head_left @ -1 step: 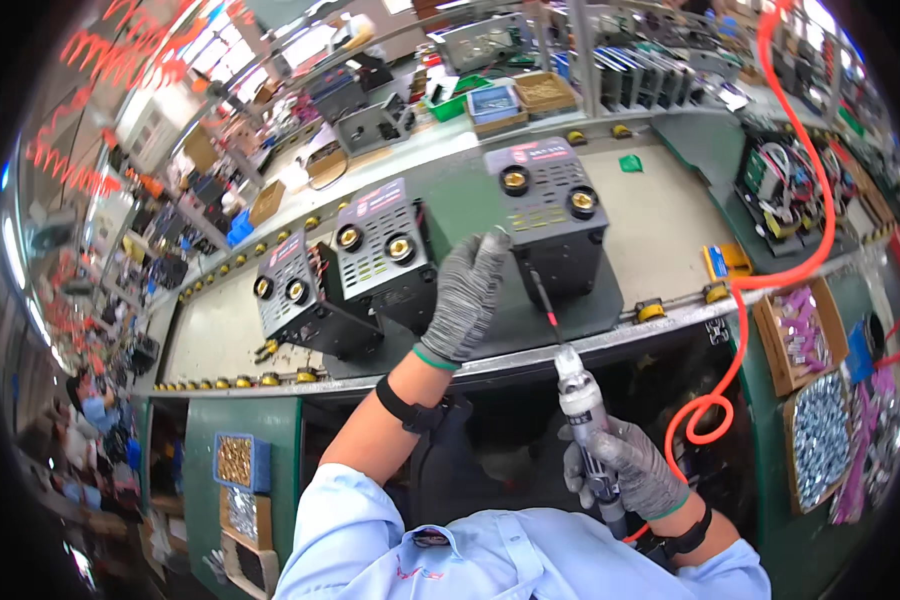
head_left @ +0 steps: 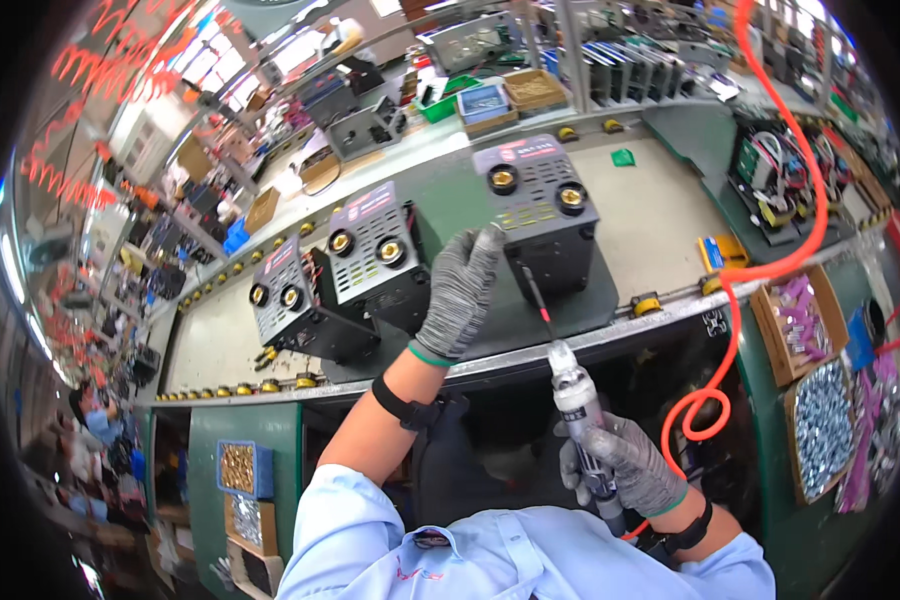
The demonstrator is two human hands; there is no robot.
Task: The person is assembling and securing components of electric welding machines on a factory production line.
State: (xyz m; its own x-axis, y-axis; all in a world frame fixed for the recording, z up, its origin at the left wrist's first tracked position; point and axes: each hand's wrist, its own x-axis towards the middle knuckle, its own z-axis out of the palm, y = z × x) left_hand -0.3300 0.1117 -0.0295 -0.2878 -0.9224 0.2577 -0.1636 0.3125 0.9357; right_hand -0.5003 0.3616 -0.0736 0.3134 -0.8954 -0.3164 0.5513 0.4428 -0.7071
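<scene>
My right hand [head_left: 635, 465], in a grey knitted glove, is wrapped round a silver air screwdriver [head_left: 582, 410]. Its long thin bit, with a red band, points up and away, and the tip meets the lower left front of a black metal case [head_left: 560, 255]. Two brass terminals with black collars stand on the slotted top of that case. At its left front edge is my gloved left hand [head_left: 460, 290], fingers drawn together; a tiny pale spot shows by the fingertips, too small to name. Two similar cases, a middle one [head_left: 375, 250] and a left one [head_left: 305, 300], stand left of this hand.
An orange air hose [head_left: 700, 400] loops down on the right. Beyond it are a box of purple-wrapped parts [head_left: 800, 320] and a tray of silver fasteners [head_left: 822, 430]. A blue bin of brass parts [head_left: 240, 467] sits lower left. Yellow rollers [head_left: 646, 304] line the conveyor edge.
</scene>
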